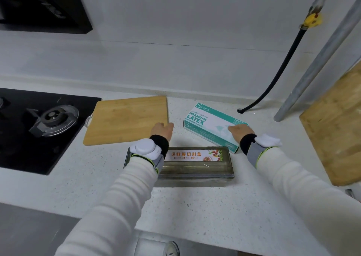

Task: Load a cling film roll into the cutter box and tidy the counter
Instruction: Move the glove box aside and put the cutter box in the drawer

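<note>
The grey see-through cutter box [197, 167] lies shut on the white counter, near the front edge, with a roll visible inside and a label on its lid. My left hand [163, 130] hovers just behind the box, at the near right corner of a wooden cutting board [127, 119]; whether it touches the board is unclear. My right hand [239, 131] rests on a white and teal latex glove box [211, 125] lying flat behind the cutter box. Both hands look relaxed, with fingers partly hidden.
A black gas hob [39, 126] with a burner fills the left side. A second wooden board [338, 130] leans at the right. A black hose [273, 79] and a metal pipe [312, 70] come down at the back right. The counter front edge [175, 234] is close.
</note>
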Tool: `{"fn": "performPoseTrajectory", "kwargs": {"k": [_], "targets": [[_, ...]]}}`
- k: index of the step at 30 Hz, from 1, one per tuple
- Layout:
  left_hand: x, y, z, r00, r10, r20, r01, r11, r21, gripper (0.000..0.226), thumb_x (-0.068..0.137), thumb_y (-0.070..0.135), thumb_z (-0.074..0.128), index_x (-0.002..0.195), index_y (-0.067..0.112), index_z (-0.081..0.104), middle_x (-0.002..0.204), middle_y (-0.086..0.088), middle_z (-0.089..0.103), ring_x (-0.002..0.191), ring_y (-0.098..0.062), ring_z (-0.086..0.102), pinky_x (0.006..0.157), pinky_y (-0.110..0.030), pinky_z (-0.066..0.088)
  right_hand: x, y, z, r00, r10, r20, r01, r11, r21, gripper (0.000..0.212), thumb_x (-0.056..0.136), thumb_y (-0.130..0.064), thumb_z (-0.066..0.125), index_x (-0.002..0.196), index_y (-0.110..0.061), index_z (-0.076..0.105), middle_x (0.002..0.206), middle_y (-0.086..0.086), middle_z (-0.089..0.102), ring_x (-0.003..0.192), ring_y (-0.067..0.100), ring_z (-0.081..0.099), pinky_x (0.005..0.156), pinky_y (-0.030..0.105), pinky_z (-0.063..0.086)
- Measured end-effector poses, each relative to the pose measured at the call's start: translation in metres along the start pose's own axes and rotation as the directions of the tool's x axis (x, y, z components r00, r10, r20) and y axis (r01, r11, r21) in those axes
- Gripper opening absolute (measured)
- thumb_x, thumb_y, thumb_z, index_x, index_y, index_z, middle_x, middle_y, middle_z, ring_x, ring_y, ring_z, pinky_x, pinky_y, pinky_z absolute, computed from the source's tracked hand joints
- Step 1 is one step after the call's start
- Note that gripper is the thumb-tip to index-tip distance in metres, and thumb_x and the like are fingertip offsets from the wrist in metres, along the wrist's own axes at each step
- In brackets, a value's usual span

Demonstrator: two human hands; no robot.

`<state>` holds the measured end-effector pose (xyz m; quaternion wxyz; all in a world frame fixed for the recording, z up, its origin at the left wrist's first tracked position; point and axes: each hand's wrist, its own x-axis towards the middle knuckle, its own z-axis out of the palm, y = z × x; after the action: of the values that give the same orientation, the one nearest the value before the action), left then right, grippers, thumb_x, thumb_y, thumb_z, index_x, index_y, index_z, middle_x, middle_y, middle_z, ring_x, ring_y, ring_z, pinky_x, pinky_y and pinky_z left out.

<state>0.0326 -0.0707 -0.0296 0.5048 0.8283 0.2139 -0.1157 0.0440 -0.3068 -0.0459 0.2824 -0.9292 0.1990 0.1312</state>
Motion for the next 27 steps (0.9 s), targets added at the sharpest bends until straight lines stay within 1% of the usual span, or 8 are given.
{"fn": "performPoseTrajectory", "kwargs": {"k": [3,5,8,10,15,19,23,27], "targets": [[0.012,0.012,0.016,0.996,0.02,0.086,-0.024,0.999,0.046,0.049,0.097,0.027,0.046,0.122,-0.014,0.052,0.124,-0.029,0.056,0.106,-0.039,0.056,0.086,-0.035,0.043,0.012,-0.006,-0.004,0.999,0.041,-0.017,-0.041,0.999,0.01,0.042,0.099,-0.024,0.036,0.124,0.006,0.053,0.132,0.024,0.054,0.12,0.036,0.051,0.097,0.034,0.041],[0.016,0.02,0.025,0.99,0.021,0.138,-0.031,0.997,0.075,0.048,0.096,0.026,0.046,0.12,-0.015,0.053,0.103,-0.027,0.062,0.093,-0.037,0.057,0.075,-0.028,0.036,0.019,-0.008,-0.005,0.997,0.07,-0.032,-0.068,0.997,0.035,0.042,0.097,-0.025,0.04,0.122,0.005,0.055,0.128,0.023,0.056,0.117,0.037,0.053,0.092,0.034,0.042],[0.021,0.029,0.035,0.984,0.012,0.179,-0.032,0.993,0.114,0.04,0.095,0.022,0.047,0.068,-0.008,0.052,0.061,-0.019,0.041,0.057,-0.031,0.045,0.057,-0.024,0.026,0.029,-0.013,-0.004,0.996,0.086,-0.025,-0.085,0.996,0.042,0.04,0.096,-0.025,0.041,0.119,0.005,0.057,0.125,0.023,0.058,0.115,0.036,0.054,0.084,0.033,0.04],[0.025,0.031,0.041,0.983,0.004,0.185,-0.028,0.992,0.127,0.037,0.095,0.02,0.047,0.062,0.004,0.04,0.057,-0.005,0.031,0.049,-0.018,0.031,0.048,-0.025,0.021,0.035,-0.015,-0.002,0.996,0.092,-0.01,-0.091,0.994,0.052,0.04,0.096,-0.025,0.042,0.119,0.004,0.057,0.126,0.023,0.058,0.115,0.035,0.054,0.088,0.034,0.042],[0.033,0.033,0.055,0.98,-0.031,0.196,0.024,0.999,0.038,0.026,0.094,0.021,0.049,0.103,-0.002,0.058,0.062,-0.002,0.039,0.054,-0.016,0.036,0.05,-0.024,0.027,0.048,-0.018,0.002,0.997,0.067,0.031,-0.069,0.996,0.055,0.041,0.097,-0.025,0.043,0.123,0.005,0.054,0.129,0.022,0.056,0.118,0.035,0.053,0.098,0.035,0.042],[0.033,0.037,0.068,0.985,-0.047,0.168,0.052,0.998,-0.029,0.031,0.095,0.019,0.049,0.066,0.008,0.045,0.062,-0.004,0.039,0.051,-0.017,0.034,0.051,-0.025,0.026,0.061,-0.021,-0.001,0.997,0.023,0.075,-0.026,0.999,0.042,0.038,0.096,-0.022,0.043,0.121,0.004,0.056,0.127,0.021,0.058,0.117,0.035,0.054,0.098,0.036,0.043],[0.033,0.043,0.093,0.981,-0.04,0.189,0.058,0.994,-0.092,0.011,0.096,0.014,0.046,0.088,0.008,0.047,0.092,-0.011,0.049,0.081,-0.02,0.046,0.07,-0.025,0.033,0.076,-0.018,-0.002,0.996,0.002,0.085,-0.007,0.998,0.058,0.034,0.094,-0.017,0.046,0.118,0.004,0.06,0.123,0.02,0.062,0.109,0.033,0.059,0.094,0.036,0.045],[0.037,0.044,0.114,0.972,-0.117,0.202,0.139,0.985,-0.097,0.022,0.097,0.014,0.044,0.076,0.011,0.048,0.084,-0.009,0.052,0.091,-0.023,0.046,0.076,-0.028,0.034,0.092,-0.011,-0.002,0.995,-0.024,0.096,0.021,0.999,0.026,0.029,0.093,-0.02,0.047,0.111,0.0,0.058,0.111,0.021,0.06,0.093,0.029,0.057,0.071,0.028,0.044]]}}
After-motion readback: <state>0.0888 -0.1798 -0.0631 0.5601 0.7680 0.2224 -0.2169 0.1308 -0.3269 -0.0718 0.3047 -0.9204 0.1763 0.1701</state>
